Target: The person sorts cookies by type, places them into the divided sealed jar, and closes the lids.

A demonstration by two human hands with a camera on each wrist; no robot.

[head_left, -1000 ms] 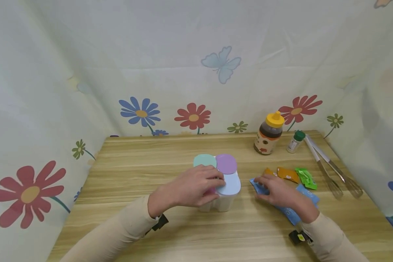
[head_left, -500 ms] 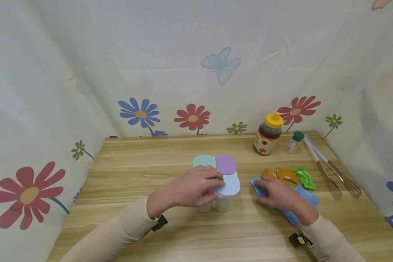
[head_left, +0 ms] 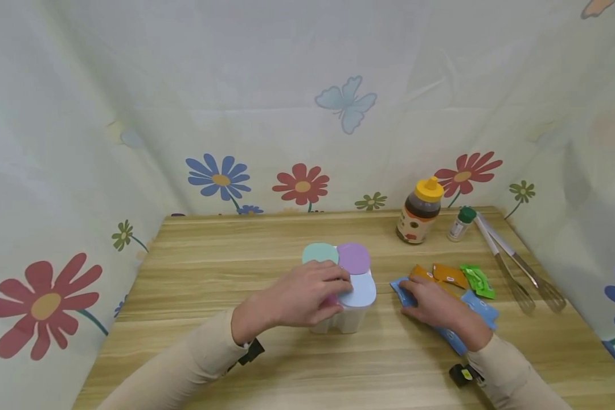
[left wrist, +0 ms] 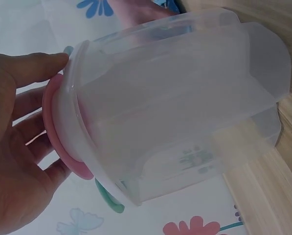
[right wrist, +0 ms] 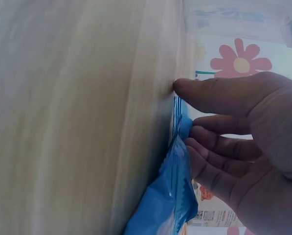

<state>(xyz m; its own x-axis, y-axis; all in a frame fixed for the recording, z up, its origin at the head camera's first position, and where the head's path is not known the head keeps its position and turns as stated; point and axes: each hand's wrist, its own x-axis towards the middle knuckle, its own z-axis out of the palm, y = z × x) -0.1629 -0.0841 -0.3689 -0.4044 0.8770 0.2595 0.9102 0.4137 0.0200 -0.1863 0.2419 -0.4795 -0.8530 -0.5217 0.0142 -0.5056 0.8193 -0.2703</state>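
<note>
Blue sachet (head_left: 409, 293) flat on bench (head_left: 236, 250), just right of the clear four-lidded container (head_left: 344, 285). Right hand (head_left: 435, 304) on it, fingers (right wrist: 219, 161) curling onto its near end; long axis runs back toward the wrist. Left hand (head_left: 302, 293) grips container's pink lid (left wrist: 55, 132). No legible writing.
</note>
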